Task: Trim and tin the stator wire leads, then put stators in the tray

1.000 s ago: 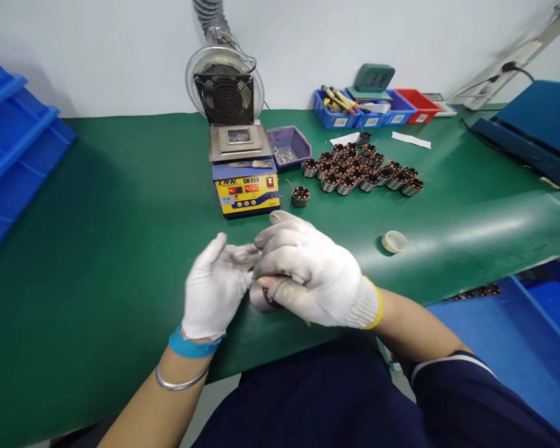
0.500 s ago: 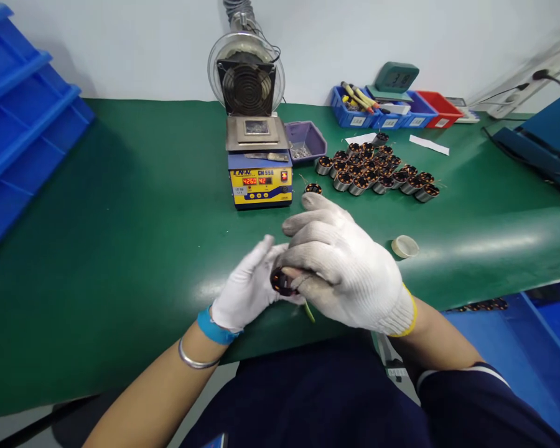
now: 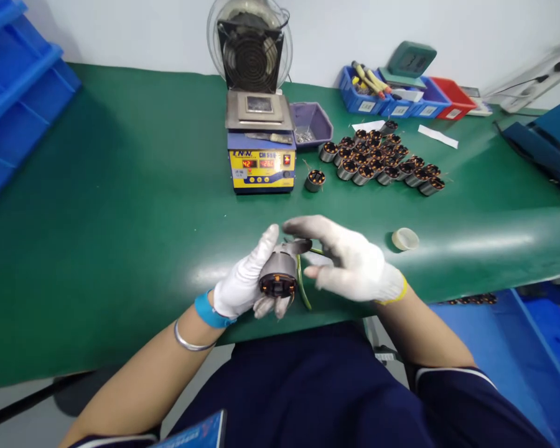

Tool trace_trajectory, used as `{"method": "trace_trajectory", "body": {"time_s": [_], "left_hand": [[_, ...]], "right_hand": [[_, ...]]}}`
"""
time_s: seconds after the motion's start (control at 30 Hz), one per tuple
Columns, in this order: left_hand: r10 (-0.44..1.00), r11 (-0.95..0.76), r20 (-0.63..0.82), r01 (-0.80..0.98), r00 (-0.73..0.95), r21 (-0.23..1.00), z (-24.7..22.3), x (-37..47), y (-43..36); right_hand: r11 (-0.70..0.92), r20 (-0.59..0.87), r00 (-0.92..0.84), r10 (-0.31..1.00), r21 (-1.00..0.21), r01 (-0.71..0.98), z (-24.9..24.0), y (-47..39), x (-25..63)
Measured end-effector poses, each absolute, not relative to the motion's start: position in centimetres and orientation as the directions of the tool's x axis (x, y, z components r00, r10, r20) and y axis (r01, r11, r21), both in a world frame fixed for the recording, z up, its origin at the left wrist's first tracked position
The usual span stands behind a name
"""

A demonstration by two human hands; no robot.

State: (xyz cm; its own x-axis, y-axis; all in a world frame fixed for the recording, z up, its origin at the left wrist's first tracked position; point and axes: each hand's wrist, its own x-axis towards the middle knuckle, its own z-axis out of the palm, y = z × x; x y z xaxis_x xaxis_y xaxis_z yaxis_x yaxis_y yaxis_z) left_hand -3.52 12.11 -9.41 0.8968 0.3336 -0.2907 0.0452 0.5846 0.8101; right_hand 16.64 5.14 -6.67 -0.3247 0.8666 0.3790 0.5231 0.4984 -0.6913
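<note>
My left hand (image 3: pixel 247 280), in a white glove, is closed round a metal motor stator (image 3: pixel 278 270) whose black ring with copper windings faces me. Just right of it is my right hand (image 3: pixel 350 258), gloved too, its thumb and fingers apart. Between the hands lies a tool with green handles (image 3: pixel 303 286); its dark metal end is beside the top of the stator, close to my right fingertips. Whether those fingertips touch it is unclear. A single stator (image 3: pixel 315 180) stands beyond my hands on the green table (image 3: pixel 158 218).
A yellow and blue solder pot (image 3: pixel 262 165) with a fan (image 3: pixel 251 59) stands ahead. Right of it are a purple tray (image 3: pixel 312 121), several grouped stators (image 3: pixel 376 158) and a small round cup (image 3: pixel 405 239). Blue bins (image 3: pixel 18 81) rise at the left.
My right hand has moved off the held stator to the right and opened. The stator now shows its metal side, and more of the green-handled tool is visible. The camera view has shifted.
</note>
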Motion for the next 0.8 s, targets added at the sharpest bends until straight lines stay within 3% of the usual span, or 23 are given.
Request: {"method": "trace_trajectory", "body": {"time_s": [0.13,0.27,0.4,0.47,0.63,0.73,0.8], "left_hand": [[0.397,0.562,-0.259,-0.011,0.880,0.827,-10.8,-3.1,11.6],[0.344,0.532,-0.244,0.025,0.907,0.846,-10.3,-3.0,11.5],[0.667,0.203,-0.172,0.046,0.725,0.978,-9.0,-3.3,11.5],[0.720,0.075,-0.127,0.105,0.682,0.992,-8.5,-3.6,11.6],[0.492,0.238,-0.303,0.209,0.816,0.949,-7.7,-4.5,12.4],[0.692,0.212,-0.218,0.095,0.688,0.973,-7.8,-4.3,12.9],[0.720,0.173,-0.176,0.071,0.671,0.982,-8.4,-3.8,12.7]], "right_hand": [[0.628,0.409,-0.480,0.776,-0.442,0.640,-7.0,4.5,14.8],[0.666,0.458,-0.501,0.734,-0.345,0.661,-7.3,3.9,15.0],[0.630,0.522,-0.458,0.719,-0.213,0.747,-7.9,3.3,16.5],[0.585,0.588,-0.401,0.703,-0.156,0.796,-8.3,3.1,17.0],[0.447,0.690,-0.270,0.671,-0.086,0.890,-8.7,2.6,17.9],[0.427,0.706,-0.241,0.666,-0.095,0.899,-8.7,2.4,18.0],[0.434,0.714,-0.245,0.656,-0.091,0.897,-8.7,2.3,17.9]]}}
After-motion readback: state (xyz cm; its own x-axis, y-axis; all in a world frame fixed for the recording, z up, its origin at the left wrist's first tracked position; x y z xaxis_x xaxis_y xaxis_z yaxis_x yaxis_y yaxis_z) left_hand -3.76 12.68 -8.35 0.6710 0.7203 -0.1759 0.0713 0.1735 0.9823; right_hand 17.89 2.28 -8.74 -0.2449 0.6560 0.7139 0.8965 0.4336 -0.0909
